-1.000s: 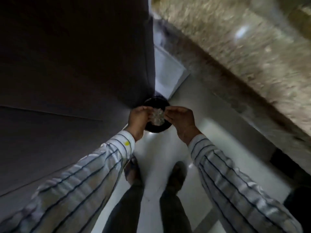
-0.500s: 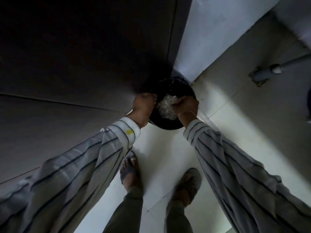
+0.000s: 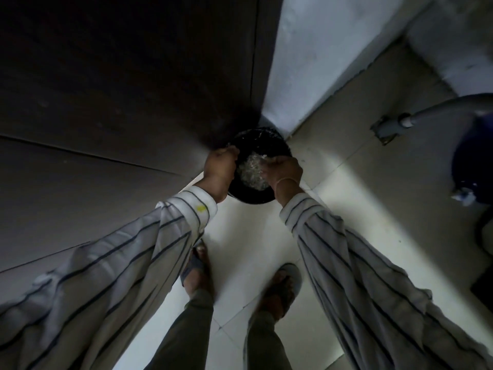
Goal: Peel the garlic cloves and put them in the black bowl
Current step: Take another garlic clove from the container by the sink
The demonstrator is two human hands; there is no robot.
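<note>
A black round container (image 3: 256, 197) stands on the floor in the corner below me. Both hands hover over its opening. My left hand (image 3: 220, 169) and my right hand (image 3: 282, 170) have curled fingers and hold between them a clump of pale papery garlic skins (image 3: 250, 172). The skins spread loosely over the container's mouth. No whole garlic cloves can be made out. The inside of the container is dark, with a few pale flecks near its far rim (image 3: 262, 133).
A dark cabinet front (image 3: 120, 102) rises on the left and a white wall (image 3: 320, 49) meets it in the corner. On the right, a grey pipe (image 3: 400, 122) and a blue round object (image 3: 472, 161) lie over pale floor tiles. My sandalled feet (image 3: 197, 268) stand below.
My view has swung down to the floor corner. Both hands have dropped closer to the black container, and the clump of skins between them looks wider and looser.
</note>
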